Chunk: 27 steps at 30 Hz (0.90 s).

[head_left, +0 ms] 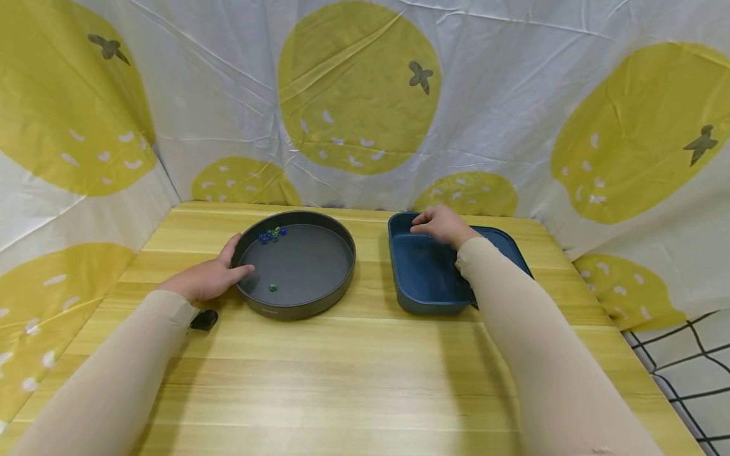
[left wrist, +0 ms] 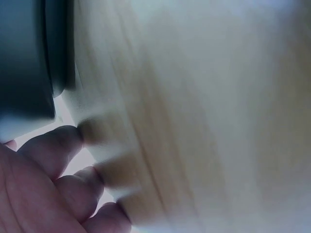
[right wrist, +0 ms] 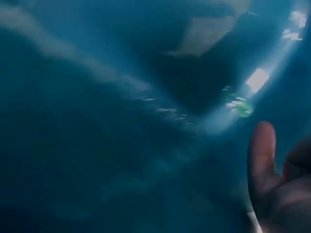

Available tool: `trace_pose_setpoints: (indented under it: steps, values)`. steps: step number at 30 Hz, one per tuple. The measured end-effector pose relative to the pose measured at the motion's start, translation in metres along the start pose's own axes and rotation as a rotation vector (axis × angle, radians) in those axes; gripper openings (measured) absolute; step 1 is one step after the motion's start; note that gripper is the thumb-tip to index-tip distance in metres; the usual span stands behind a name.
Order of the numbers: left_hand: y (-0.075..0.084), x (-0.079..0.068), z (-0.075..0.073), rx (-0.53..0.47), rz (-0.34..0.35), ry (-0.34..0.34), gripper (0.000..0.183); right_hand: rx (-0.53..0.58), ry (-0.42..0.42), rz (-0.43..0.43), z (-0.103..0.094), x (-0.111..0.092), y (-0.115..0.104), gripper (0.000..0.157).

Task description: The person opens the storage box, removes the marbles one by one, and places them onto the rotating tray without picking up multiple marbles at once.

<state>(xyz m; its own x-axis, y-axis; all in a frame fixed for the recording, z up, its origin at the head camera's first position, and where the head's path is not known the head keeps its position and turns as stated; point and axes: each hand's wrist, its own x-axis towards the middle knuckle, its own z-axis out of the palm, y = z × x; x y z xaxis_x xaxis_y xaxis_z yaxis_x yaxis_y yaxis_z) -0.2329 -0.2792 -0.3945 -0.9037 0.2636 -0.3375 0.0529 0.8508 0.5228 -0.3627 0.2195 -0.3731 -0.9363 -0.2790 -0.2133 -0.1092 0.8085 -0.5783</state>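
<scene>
A round dark grey pan (head_left: 308, 266) stands on the left of the table. My left hand (head_left: 208, 277) grips its left rim, thumb over the inside and fingers outside; the left wrist view shows fingers (left wrist: 53, 145) beside the pan wall. Small shiny blue and green marble-like pieces (head_left: 272, 235) cluster at the pan's far left, and a single green one (head_left: 273, 287) lies nearer. My right hand (head_left: 441, 225) is over the far part of a blue rectangular pan (head_left: 424, 272), fingers pointing left. Beyond its thumb (right wrist: 262, 150) shows a blurred green shiny piece (right wrist: 240, 107), apart from the thumb.
Both pans stand on a light wooden table (head_left: 342, 380). A white curtain with yellow fruit prints (head_left: 359, 88) hangs behind it. A black device (head_left: 204, 320) sits at my left wrist. My right forearm covers part of the blue pan. A dark wire grid (head_left: 690, 367) shows at lower right.
</scene>
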Motion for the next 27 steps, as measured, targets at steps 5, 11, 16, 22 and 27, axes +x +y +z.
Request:
trace_pose_setpoints:
  steps: [5, 11, 16, 22, 27]
  values:
    - [0.000, 0.001, 0.002, 0.002, 0.018, -0.001, 0.099, -0.107, 0.008, 0.018, 0.008, 0.007, 0.009, 0.042]
    - [0.000, 0.004, 0.005, 0.004, 0.016, -0.005, 0.099, -0.140, -0.014, 0.041, 0.016, 0.010, 0.010, 0.042]
    - [0.000, 0.003, 0.003, -0.002, 0.013, 0.000, 0.099, -0.100, -0.036, -0.010, 0.015, 0.007, 0.004, 0.043]
    - [0.000, 0.002, 0.001, -0.010, -0.002, 0.003, 0.099, -0.127, -0.059, -0.014, 0.013, 0.006, 0.003, 0.041]
    - [-0.003, 0.000, 0.000, -0.004, -0.006, 0.001, 0.099, -0.204, -0.114, -0.029, 0.023, 0.008, 0.002, 0.037]
